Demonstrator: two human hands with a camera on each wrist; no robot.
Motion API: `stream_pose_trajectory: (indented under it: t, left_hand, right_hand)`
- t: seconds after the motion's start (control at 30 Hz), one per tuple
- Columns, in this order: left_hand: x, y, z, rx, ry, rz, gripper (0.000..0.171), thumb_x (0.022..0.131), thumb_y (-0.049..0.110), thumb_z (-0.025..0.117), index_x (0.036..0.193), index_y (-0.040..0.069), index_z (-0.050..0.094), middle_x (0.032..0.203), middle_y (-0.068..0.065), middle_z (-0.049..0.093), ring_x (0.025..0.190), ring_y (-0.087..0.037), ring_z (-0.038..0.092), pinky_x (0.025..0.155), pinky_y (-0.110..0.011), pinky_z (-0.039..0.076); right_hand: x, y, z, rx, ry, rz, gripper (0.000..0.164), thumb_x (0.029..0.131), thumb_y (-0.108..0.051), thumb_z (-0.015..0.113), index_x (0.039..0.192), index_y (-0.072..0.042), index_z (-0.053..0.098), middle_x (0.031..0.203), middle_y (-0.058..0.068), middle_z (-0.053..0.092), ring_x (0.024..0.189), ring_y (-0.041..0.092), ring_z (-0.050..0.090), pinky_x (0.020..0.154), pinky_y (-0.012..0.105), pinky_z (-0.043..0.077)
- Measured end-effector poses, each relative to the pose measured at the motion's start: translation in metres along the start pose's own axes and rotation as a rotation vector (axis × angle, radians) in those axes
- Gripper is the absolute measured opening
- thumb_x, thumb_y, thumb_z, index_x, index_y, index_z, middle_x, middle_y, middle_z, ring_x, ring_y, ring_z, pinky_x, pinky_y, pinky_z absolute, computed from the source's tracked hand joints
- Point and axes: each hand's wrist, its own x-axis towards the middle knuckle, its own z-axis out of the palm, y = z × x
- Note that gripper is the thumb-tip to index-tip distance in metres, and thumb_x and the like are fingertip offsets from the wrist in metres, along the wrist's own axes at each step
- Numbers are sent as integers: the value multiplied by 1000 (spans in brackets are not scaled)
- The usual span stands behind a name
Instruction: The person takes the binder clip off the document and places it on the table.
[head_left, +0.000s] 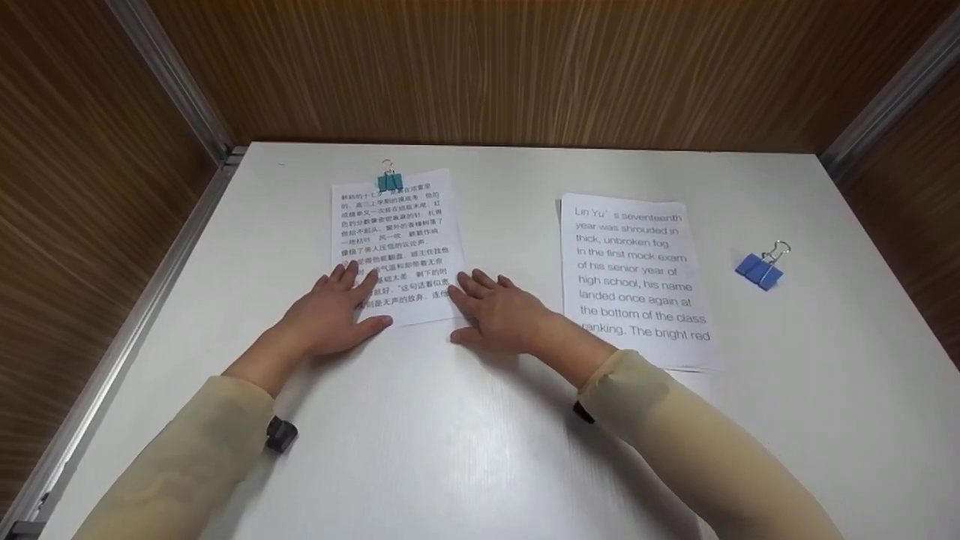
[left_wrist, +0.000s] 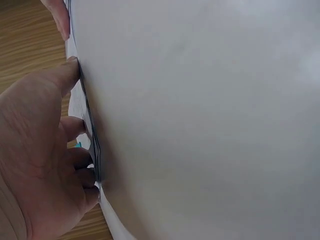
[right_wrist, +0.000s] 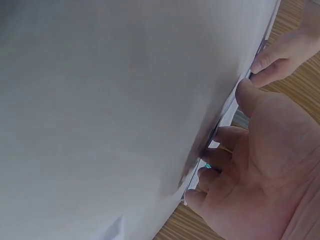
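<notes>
A stack of white paper printed with Chinese characters [head_left: 401, 232] lies on the left half of the white table. At its top edge sits a teal binder clip [head_left: 390, 182], fastened over the paper. My left hand [head_left: 326, 315] rests on the stack's lower left corner, fingers spread. On the lower right side, the fingertips of my right hand [head_left: 506, 313] touch the paper's edge. Each wrist view looks low along the tabletop, with the left hand [left_wrist: 40, 140] and the right hand [right_wrist: 265, 155] reaching down to the surface. Neither hand grips anything.
Right of the hands lies a second paper stack with large English print [head_left: 637, 277], its edges slightly uneven. Farther right is a loose blue binder clip [head_left: 760, 270]. Wood-grain panels [head_left: 480, 71] enclose the white table [head_left: 450, 450] at the back and sides.
</notes>
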Motion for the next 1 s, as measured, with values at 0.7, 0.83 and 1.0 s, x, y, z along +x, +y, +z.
stream_pose_trajectory:
  t: [0.7,0.83,1.0]
  left_hand:
    - [-3,41,5,52,-12,66,87,104,60,55,166,4,32,169,-33,22,155,-53,22,122,-65,28]
    - [-4,53,7,65,-12,93,88,103,61,57,165,3,35,167,-34,25,154,-53,25,122,-64,30]
    - [-7,67,9,81,-17,113,88,101,61,58,164,3,37,167,-34,28,154,-52,28,125,-61,27]
  right_hand:
    - [-44,10,5,30,3,-6,77,108,-52,55,167,-8,32,174,18,20,161,41,13,129,57,16]
    - [-58,16,8,56,8,-15,76,107,-51,57,166,-9,34,173,18,21,161,41,14,128,58,17]
    - [-76,22,14,96,23,-31,75,106,-49,61,165,-10,37,173,19,23,160,41,15,128,60,18]
